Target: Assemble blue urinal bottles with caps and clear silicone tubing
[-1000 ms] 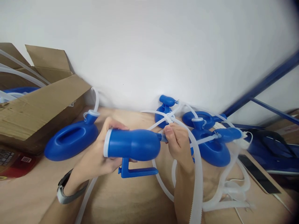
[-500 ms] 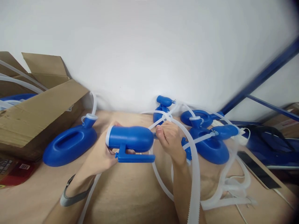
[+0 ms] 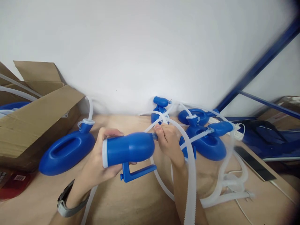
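My left hand (image 3: 99,161) wraps around a blue plastic funnel-shaped piece (image 3: 128,148) with a white rim at its wide end and a blue handle bar (image 3: 138,172) below. At the piece's narrow tip, my right hand (image 3: 167,140) pinches the end of a translucent white tube (image 3: 192,175). That tube loops down over my right forearm. A blue flat bottle (image 3: 67,151) with a capped neck lies left of my left hand on the wooden table (image 3: 131,200).
Several more blue bottles (image 3: 206,140) tangled with white tubes lie against the white wall behind my right hand. An open cardboard box (image 3: 30,115) holding tubes stands at left. A phone (image 3: 254,162) and dark blue bag sit at right, beside a blue metal frame (image 3: 257,67).
Both hands drew the blue piece slightly lower and nearer, and tilted it so its handle bar angles upward to the right. The view shifted a little to the right.
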`<state>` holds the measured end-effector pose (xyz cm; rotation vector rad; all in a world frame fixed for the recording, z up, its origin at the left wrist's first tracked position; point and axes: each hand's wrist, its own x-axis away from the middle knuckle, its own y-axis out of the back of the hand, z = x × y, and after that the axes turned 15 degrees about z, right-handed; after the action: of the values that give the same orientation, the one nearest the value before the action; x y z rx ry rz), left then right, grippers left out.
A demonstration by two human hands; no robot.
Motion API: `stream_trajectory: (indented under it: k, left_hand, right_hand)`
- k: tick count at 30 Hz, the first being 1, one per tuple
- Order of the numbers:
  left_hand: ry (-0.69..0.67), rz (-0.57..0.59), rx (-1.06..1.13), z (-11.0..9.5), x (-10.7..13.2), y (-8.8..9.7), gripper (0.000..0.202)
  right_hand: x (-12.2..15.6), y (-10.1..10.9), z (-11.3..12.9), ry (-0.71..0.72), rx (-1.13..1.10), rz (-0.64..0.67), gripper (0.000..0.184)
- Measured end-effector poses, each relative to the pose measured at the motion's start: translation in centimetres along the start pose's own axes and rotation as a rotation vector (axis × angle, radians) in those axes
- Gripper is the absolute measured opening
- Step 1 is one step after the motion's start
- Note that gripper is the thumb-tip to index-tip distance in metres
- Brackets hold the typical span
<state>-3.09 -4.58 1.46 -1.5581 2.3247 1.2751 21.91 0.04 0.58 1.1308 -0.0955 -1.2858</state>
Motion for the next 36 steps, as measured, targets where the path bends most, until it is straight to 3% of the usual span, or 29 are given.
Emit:
stream_trajectory:
  k: [6,9,12,15,17,19,22,24,28,32,36]
  left_hand:
    - [-0.06,0.071,-0.237,1.3,0.3,0.4,0.055]
    - [-0.069,0.038,-0.249,1.5,-0.1,-0.2,0.055]
    - [-0.104,-0.027,-0.196,1.2,-0.7,-0.4,0.054]
    - [-0.038,-0.16,-0.143,1.0,-1.0,0.3,0.058]
    - [0.029,-0.267,-0.092,1.0,-0.8,1.0,0.065]
    - [0.074,-0.305,-0.034,1.2,-0.6,1.6,0.071]
    - [0.087,-0.302,-0.021,1.3,-0.5,1.7,0.072]
    - [0.083,-0.311,-0.045,1.3,-0.5,1.5,0.07]
    - [0.081,-0.293,0.019,0.9,-0.3,1.4,0.071]
    - [0.081,-0.307,0.051,0.6,-0.1,1.6,0.072]
    - [0.109,-0.298,0.035,0.6,-0.2,1.4,0.073]
  right_hand:
    - [-0.3,-0.2,-1.2,-0.109,-0.104,0.19,0.053]
    - [-0.7,-0.2,-1.3,-0.167,-0.221,0.165,0.058]
    - [-0.8,-0.1,-0.6,-0.151,-0.278,-0.01,0.051]
    - [-0.7,-0.5,0.1,-0.051,-0.354,-0.361,0.032]
    - [-0.7,-1.0,0.0,-0.068,-0.467,-0.549,0.032]
    - [-1.0,-1.8,-0.2,-0.144,-0.649,-0.455,0.038]
    - [-1.8,-3.3,-0.6,-0.234,-1.006,-0.014,0.042]
    - [-2.3,-4.4,-0.7,-0.244,-1.206,0.107,0.044]
    - [-2.7,-5.8,-1.1,-0.18,-1.377,0.011,0.052]
    - [-2.8,-6.1,-1.9,-0.104,-1.397,-0.047,0.045]
    - [-2.8,-6.2,-2.2,-0.135,-1.363,-0.118,0.047]
